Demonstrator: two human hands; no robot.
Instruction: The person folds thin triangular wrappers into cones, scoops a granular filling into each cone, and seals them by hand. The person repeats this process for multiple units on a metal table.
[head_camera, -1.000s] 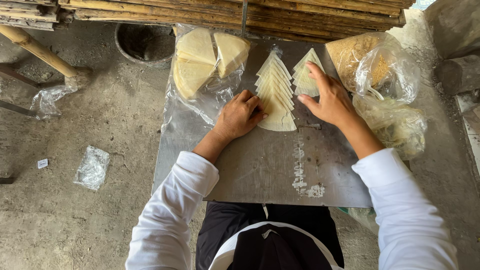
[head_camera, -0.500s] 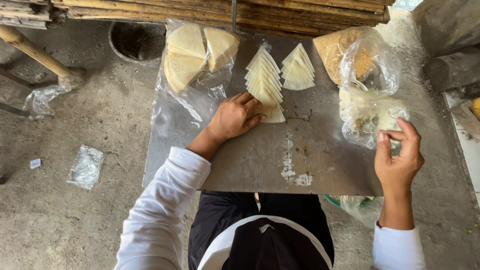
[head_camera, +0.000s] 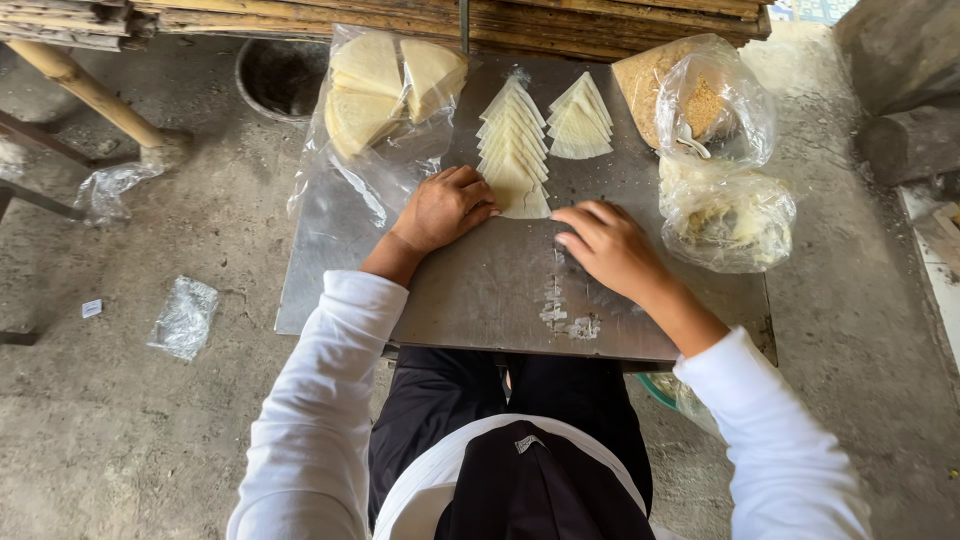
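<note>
On a metal tabletop (head_camera: 480, 300) lies a fanned row of pale triangular pastry sheets (head_camera: 512, 150). My left hand (head_camera: 445, 205) rests with curled fingers on the near end of that row, touching the lowest sheet. My right hand (head_camera: 605, 245) lies on the metal just right of the row's near end, fingers bent and pointing left, and I cannot tell whether it pinches anything. A second, shorter fan of sheets (head_camera: 580, 122) sits beyond it.
A clear plastic bag of thick pale wedges (head_camera: 385, 85) lies at the table's far left. Two plastic bags of crumbly filling (head_camera: 715, 105) (head_camera: 730, 220) sit at the right. Bamboo poles (head_camera: 450, 15) cross the far edge. Plastic scraps (head_camera: 185, 315) lie on the concrete floor.
My right hand has come back from the filling bag at the right edge to the middle of the table beside the sheet row. The left hand has stayed on the row.
</note>
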